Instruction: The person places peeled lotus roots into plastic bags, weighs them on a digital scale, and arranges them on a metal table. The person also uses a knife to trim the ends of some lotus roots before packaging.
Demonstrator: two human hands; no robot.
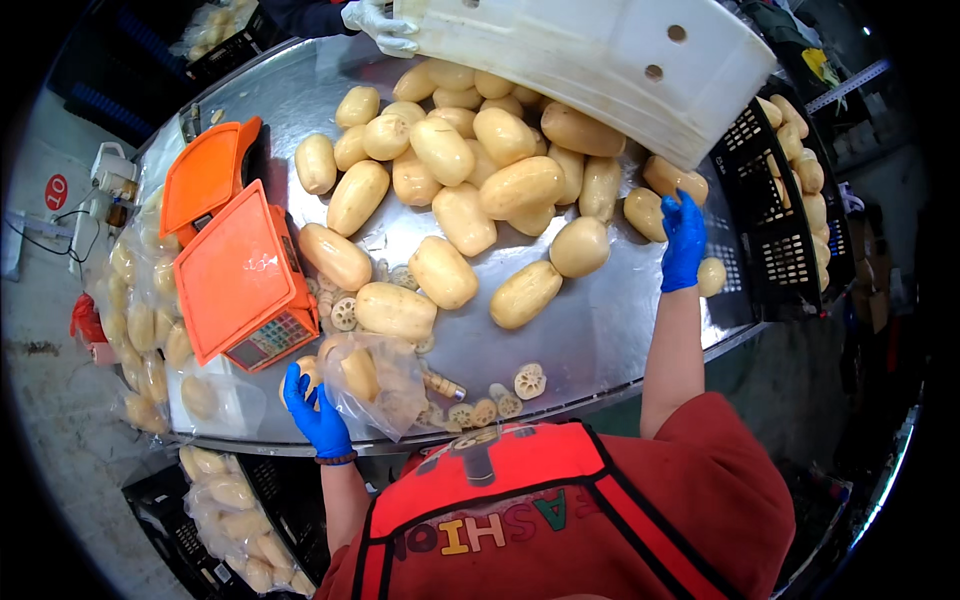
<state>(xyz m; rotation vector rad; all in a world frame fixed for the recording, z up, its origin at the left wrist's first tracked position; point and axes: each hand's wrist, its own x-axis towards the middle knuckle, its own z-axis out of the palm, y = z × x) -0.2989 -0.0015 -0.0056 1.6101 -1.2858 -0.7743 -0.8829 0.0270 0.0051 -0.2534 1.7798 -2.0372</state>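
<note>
Many peeled lotus root segments (442,150) lie heaped on a stainless steel table (585,315). My left hand (319,420), in a blue glove, is at the near edge with fingers spread, against or beside a lotus root (301,375); whether it grips it is unclear. Just right of that hand lies a clear plastic bag (390,382) with lotus root inside or under it. My right hand (682,240), also blue-gloved, reaches to the table's right side, its fingertips at a lotus root (675,180) and beside another (645,214). Cut slices (530,381) lie along the near edge.
Two orange weighing scales (236,277) stand at left, beside bagged lotus roots (142,322). A co-worker's gloved hand (382,26) touches a large white plastic tub (600,60), tilted above the heap. Black crates of lotus root stand at right (780,262) and lower left (169,517).
</note>
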